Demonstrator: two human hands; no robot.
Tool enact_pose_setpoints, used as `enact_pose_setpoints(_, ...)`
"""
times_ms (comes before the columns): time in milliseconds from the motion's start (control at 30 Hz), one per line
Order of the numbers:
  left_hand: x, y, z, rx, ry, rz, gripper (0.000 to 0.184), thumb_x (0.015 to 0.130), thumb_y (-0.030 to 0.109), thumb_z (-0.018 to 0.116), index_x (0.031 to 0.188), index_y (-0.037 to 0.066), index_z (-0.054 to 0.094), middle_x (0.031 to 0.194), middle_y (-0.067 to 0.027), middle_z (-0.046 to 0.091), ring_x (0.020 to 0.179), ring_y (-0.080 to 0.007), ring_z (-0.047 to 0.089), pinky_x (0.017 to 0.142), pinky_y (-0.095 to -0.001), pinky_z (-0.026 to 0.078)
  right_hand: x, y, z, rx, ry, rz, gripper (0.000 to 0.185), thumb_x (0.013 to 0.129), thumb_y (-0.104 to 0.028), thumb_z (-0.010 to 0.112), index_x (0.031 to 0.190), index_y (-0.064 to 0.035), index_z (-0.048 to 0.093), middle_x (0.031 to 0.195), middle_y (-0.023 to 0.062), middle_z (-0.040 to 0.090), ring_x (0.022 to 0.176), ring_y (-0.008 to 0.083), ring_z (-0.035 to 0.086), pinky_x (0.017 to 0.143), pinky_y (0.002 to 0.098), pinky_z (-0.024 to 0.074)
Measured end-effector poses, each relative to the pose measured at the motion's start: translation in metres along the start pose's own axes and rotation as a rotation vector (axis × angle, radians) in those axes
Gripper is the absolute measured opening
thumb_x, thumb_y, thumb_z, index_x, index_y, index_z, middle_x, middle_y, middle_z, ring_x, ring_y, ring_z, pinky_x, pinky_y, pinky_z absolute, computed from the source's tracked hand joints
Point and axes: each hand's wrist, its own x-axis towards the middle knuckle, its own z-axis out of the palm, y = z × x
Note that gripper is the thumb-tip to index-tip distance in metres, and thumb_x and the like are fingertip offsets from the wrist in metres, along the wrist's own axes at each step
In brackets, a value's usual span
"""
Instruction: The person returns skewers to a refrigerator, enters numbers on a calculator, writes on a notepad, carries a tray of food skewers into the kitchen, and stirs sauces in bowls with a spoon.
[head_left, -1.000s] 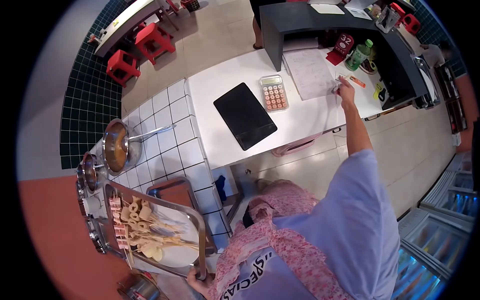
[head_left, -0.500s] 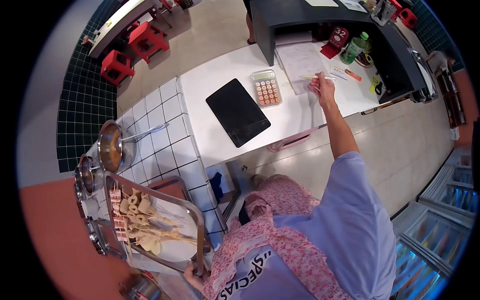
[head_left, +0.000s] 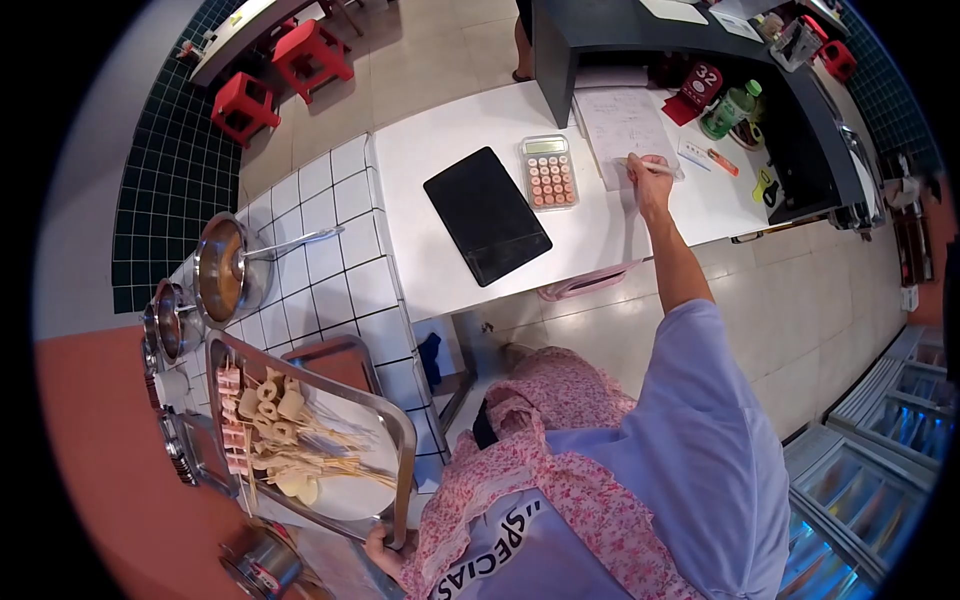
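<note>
While the left hand (head_left: 387, 553) holds it, silvery tray (head_left: 405, 462), rounded corners, white-lined.

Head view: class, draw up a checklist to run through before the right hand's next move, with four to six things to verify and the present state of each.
1. Pen held in the right hand: ok.
2. Pen tip touching the paper: cannot tell; the contact is too small to judge.
3. Left hand free to steady the paper: not ok; it grips the tray at its rim.
4. Skewers lying in the tray: ok.
5. Calculator off the paper: ok; it lies beside it.
6. Writing on the paper legible: cannot tell; too small to read.
</note>
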Motion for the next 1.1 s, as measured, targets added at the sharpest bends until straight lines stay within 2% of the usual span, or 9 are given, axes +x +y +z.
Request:
enact_pose_setpoints(167,-0.005,0.004,0.005,0.035,-0.004,0.018,0.039,0.067,0.016,0.062,0.104,0.011,0.049,0.082,-0.0022,0.054,0.062,-0.0134,0.054,0.045,-0.0278,0.043,-0.001,0.004,0.001,-0.131,0.012,0.085,0.015,0.077,-0.017,0.063,0.080,-0.0021,0.061,0.066,0.0024,0.059,0.058,0.0081,0.052,0.055,0.0212,0.0417)
enact_pose_setpoints(267,0.000,0.006,-0.004,0.098,-0.133,-0.012,0.038,0.067,0.015,0.062,0.103,0.009,0.050,0.082,-0.0024,0.054,0.062,-0.0136,0.054,0.046,-0.0271,0.042,-0.001,0.003,-0.001,-0.211,0.001,0.093,0.017,0.077,-0.020,0.063,0.079,-0.0026,0.062,0.065,0.0025,0.060,0.060,0.0083,0.053,0.056,0.0218,0.0429)
enact_pose_setpoints(467,0.016,-0.007,-0.012,-0.044,-0.050,0.075,0.038,0.068,0.013,0.061,0.104,0.007,0.051,0.081,-0.0031,0.055,0.067,-0.0135,0.055,0.051,-0.0252,0.043,0.001,0.004,-0.002,-0.383,0.002,0.060,0.021,0.077,-0.023,0.062,0.079,-0.0024,0.063,0.067,0.0036,0.062,0.062,0.0095,0.056,0.059,0.0237,0.0446)
enact_pose_setpoints(567,0.024,-0.004,-0.024,0.014,-0.122,0.036,0.039,0.068,0.011,0.061,0.106,0.007,0.051,0.081,-0.0032,0.055,0.068,-0.0134,0.055,0.053,-0.0248,0.043,-0.001,0.003,0.002,-0.360,-0.003,0.053,0.021,0.077,-0.024,0.062,0.079,-0.0024,0.063,0.067,0.0037,0.063,0.062,0.0097,0.056,0.059,0.0245,0.0449)
enact_pose_setpoints(767,0.029,-0.003,-0.027,-0.006,-0.133,0.018,0.042,0.067,0.009,0.061,0.107,0.007,0.051,0.082,-0.0034,0.055,0.068,-0.0133,0.054,0.053,-0.0242,0.043,0.001,0.008,0.002,-0.418,-0.011,0.016,0.020,0.078,-0.023,0.062,0.079,-0.0026,0.063,0.068,0.0042,0.063,0.063,0.0094,0.056,0.059,0.0249,0.0452)
enact_pose_setpoints(900,0.032,-0.004,-0.031,-0.014,-0.153,0.027,0.044,0.065,0.008,0.061,0.108,0.005,0.051,0.084,-0.0054,0.056,0.074,-0.0152,0.055,0.060,-0.0262,0.045,-0.005,-0.001,0.004,-0.531,0.027,-0.029,0.019,0.078,-0.022,0.061,0.077,-0.0029,0.062,0.066,0.0048,0.062,0.062,0.0089,0.056,0.057,0.0253,0.0448)
enact_pose_setpoints(1000,0.048,-0.007,-0.045,-0.050,-0.195,0.026,0.042,0.065,0.007,0.060,0.105,0.003,0.052,0.085,-0.0067,0.056,0.077,-0.0168,0.056,0.066,-0.0282,0.046,-0.004,-0.004,0.000,-0.416,0.027,0.089,0.018,0.078,-0.021,0.063,0.077,-0.0035,0.061,0.064,0.0039,0.060,0.060,0.0085,0.054,0.055,0.0240,0.0439)
enact_pose_setpoints(1100,0.046,-0.006,-0.048,-0.048,-0.191,0.035,0.037,0.064,0.007,0.060,0.101,0.001,0.054,0.086,-0.0073,0.056,0.079,-0.0176,0.056,0.069,-0.0297,0.046,-0.002,-0.006,0.001,-0.125,0.049,0.037,0.012,0.082,-0.014,0.064,0.082,-0.0040,0.057,0.066,0.0014,0.056,0.057,0.0078,0.050,0.052,0.0207,0.0410)
